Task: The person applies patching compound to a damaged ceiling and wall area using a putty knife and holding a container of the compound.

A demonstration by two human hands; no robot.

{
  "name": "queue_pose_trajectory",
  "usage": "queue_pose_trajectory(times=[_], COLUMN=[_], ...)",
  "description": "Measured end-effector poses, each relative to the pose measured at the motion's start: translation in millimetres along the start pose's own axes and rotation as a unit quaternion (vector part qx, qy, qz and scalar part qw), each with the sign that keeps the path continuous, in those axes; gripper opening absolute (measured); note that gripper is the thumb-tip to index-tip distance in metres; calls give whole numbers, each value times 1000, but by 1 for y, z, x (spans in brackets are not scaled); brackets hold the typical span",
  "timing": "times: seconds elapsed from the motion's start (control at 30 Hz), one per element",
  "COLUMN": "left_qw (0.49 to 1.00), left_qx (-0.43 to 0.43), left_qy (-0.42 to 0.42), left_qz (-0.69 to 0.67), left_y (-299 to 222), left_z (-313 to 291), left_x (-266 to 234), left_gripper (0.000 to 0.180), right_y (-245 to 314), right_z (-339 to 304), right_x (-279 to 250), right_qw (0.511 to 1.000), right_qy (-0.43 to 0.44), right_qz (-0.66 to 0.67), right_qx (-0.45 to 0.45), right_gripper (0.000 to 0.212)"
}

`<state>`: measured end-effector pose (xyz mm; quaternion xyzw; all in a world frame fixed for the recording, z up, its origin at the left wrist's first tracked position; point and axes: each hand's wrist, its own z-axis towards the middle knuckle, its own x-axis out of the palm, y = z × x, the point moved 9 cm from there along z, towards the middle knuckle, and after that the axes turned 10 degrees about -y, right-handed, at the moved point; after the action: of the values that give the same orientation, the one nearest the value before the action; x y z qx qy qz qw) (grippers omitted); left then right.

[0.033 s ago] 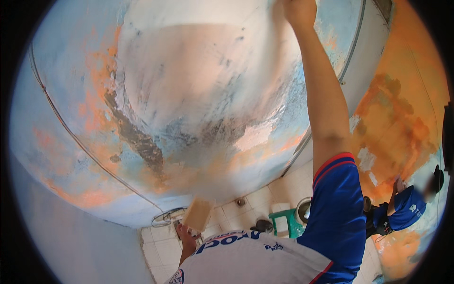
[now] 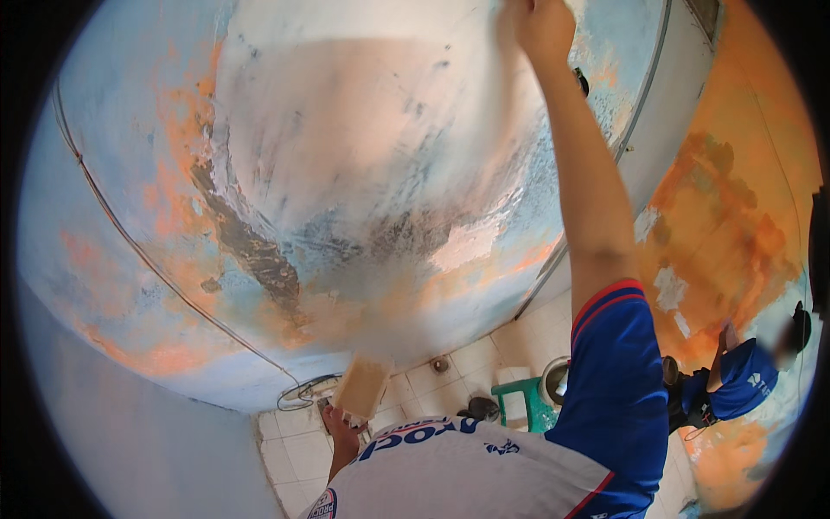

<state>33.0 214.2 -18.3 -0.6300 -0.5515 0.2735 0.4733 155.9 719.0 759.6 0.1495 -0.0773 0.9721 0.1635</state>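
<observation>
My right arm reaches up to the patched wall (image 2: 363, 130). My right hand (image 2: 546, 35) is closed at the top edge of the picture. Whatever it grips is cut off or too blurred to name. Beside that wrist a small dark object (image 2: 582, 82) shows against the wall. Low in front of me, my left hand (image 2: 342, 426) is closed around the near end of a tan rectangular board (image 2: 363, 387), which is tilted. The wall surface has a broad pale smoothed area, with peeling blue and orange paint and dark grey patches around it.
A cable (image 2: 130, 238) runs down the wall to a coil (image 2: 304, 394). On the tiled floor (image 2: 294, 458) stand a green stool (image 2: 540, 415) and a round container (image 2: 556, 381), near a dark shoe-like object (image 2: 484, 410). A person in blue (image 2: 743, 376) is at the right by an orange wall.
My right hand and forearm have shifted slightly left. The small dark object beside the right wrist has come into sight. My left hand still holds the board.
</observation>
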Motion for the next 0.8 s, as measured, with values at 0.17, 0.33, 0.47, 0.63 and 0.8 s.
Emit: queue_pose_trajectory(times=[0.17, 0.33, 0.47, 0.63, 0.8], left_qw=[984, 986, 989, 987, 990], left_qx=[-143, -120, -105, -124, -126], left_qy=[-59, -104, -68, -58, -58], left_qz=[-85, -41, -77, -85, -29], left_y=[7, -6, -14, -14, -8], left_z=[3, -2, 2, -6, -25], left_x=[-6, 1, 6, 1, -13], left_gripper=[64, 59, 56, 53, 60], right_y=[78, 177, 204, 125, 117], right_z=[-176, -423, -504, -403, -228], right_x=[-48, -130, -174, -153, -113], right_qw=[993, 947, 808, 919, 989], right_qy=[97, 282, 463, 252, 71], right_qz=[67, 59, 138, 61, 59], right_qx=[17, 144, 336, 298, 114], right_gripper=[49, 44, 48, 22, 39])
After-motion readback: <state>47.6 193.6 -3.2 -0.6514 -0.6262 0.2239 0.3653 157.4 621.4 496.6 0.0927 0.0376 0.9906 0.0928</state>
